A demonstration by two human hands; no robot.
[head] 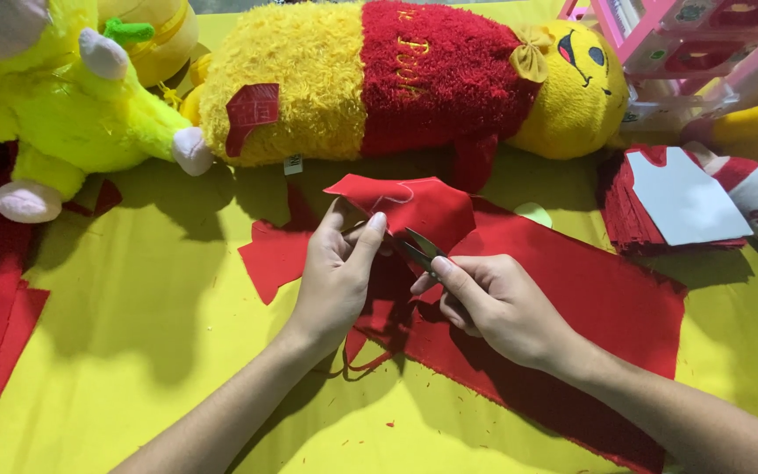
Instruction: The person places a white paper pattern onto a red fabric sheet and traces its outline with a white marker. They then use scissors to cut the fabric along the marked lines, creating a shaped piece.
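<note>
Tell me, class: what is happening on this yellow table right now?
A person is cutting red felt. The left hand holds up a piece of red fabric marked with a pale outline, while the right hand works small scissors at its edge. A larger red felt sheet lies underneath on the yellow cloth. Behind sit a yellow-and-red plush bear and a green plush toy. A stack of cut red pieces with a white template on top lies to the right.

Our yellow-covered desk [133, 351]

On it we see red felt sheets [607, 307], a stack of cut red pieces [638, 224], 2 plush toys, a yellow-and-red bear [379, 79] and a green one [63, 114].
</note>
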